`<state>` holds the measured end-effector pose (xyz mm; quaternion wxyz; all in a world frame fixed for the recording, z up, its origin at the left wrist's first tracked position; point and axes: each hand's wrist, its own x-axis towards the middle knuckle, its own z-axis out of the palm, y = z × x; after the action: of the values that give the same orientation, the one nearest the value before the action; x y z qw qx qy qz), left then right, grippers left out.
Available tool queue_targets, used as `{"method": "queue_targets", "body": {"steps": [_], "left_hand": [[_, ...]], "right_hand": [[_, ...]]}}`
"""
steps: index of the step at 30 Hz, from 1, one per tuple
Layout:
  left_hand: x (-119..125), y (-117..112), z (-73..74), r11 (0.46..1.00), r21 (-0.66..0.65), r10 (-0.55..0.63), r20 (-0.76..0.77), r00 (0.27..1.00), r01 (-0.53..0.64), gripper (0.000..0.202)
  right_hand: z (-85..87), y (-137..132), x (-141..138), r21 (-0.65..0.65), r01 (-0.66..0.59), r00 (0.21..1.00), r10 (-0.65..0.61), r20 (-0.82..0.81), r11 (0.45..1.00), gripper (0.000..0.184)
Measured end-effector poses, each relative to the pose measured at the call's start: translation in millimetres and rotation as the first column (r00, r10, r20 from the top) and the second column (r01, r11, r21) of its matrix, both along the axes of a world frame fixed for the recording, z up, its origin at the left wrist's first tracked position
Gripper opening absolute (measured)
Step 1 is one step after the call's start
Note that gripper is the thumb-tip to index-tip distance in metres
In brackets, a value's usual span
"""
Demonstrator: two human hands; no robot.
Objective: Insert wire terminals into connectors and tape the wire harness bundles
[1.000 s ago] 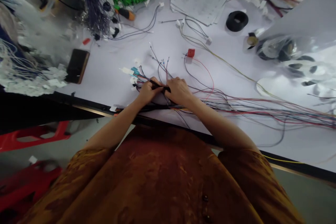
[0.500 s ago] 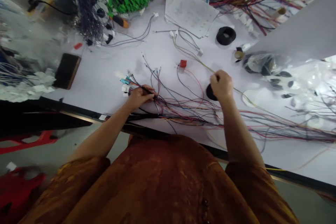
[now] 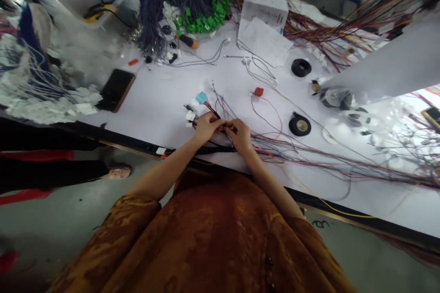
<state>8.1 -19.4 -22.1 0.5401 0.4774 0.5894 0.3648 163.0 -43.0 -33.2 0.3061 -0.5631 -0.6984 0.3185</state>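
With the fingers [image 3: 217,123] of your left hand [image 3: 206,128] and right hand [image 3: 242,136] pinched on the wires [image 3: 211,109], hold them parallel and snug.

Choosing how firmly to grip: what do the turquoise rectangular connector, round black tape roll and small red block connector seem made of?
Turquoise rectangular connector: probably matte plastic; even colour, boxy outline.
Round black tape roll: likely plastic or cloth tape, low sheen, wound around a tan, perhaps cardboard core.
Small red block connector: apparently plastic; solid colour, blocky shape, finish unclear.
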Motion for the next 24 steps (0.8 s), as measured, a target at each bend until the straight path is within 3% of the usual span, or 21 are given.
{"method": "queue_targets", "body": {"steps": [3,6,8,10,14,18,20,22,24], "left_hand": [[-23.4,-3.2,19.8,0.979,0.06,-0.176,-0.213,0.961,0.193,0.028],[-40.2,-4.9,36.1,0.897,0.339,-0.087,-0.491,0.867,0.282,0.024],[-39.7,-2.3,34.7,0.792,0.483,-0.056,-0.551,0.832,0.374,0.019],[-32.1,2.5,23.5,0.742,0.478,-0.11,-0.605,0.788,0.47,0.02],[-17.4,10.0,-4.0,0.81,0.307,-0.111,-0.757,0.644,0.5,0.021],[-16.2,10.3,-12.8,0.796,0.293,-0.081,-0.816,0.572,0.53,0.024],[-16.6,10.7,-12.0,0.807,0.249,-0.116,-0.823,0.557,0.536,0.025],[-16.2,11.9,-10.5,0.814,0.209,-0.146,-0.829,0.539,0.542,0.026],[-15.5,13.2,-9.5,0.812,0.194,-0.161,-0.832,0.531,0.55,0.027]], "right_hand": [[-7.6,-2.4,-0.2,0.041,-0.031,0.994,0.027,0.103,0.999,0.024],[-5.5,-3.7,2.5,0.072,-0.048,0.976,0.032,0.213,0.996,0.032],[-4.2,-4.0,2.7,0.062,-0.046,0.972,0.031,0.234,0.997,0.033],[-4.2,-5.2,2.0,0.046,-0.055,0.98,0.045,0.193,0.997,0.031],[-5.0,-10.0,-0.2,0.086,-0.018,0.998,0.013,0.062,0.996,0.027],[6.3,3.3,15.2,0.114,0.118,0.992,-0.122,0.029,0.986,0.026],[19.1,24.4,32.7,0.154,0.289,0.946,-0.306,0.102,0.945,0.029],[32.4,51.9,49.7,0.155,0.44,0.847,-0.467,0.254,0.884,0.031],[40.8,79.3,59.4,0.021,0.493,0.763,-0.444,0.469,0.87,0.028]]}}
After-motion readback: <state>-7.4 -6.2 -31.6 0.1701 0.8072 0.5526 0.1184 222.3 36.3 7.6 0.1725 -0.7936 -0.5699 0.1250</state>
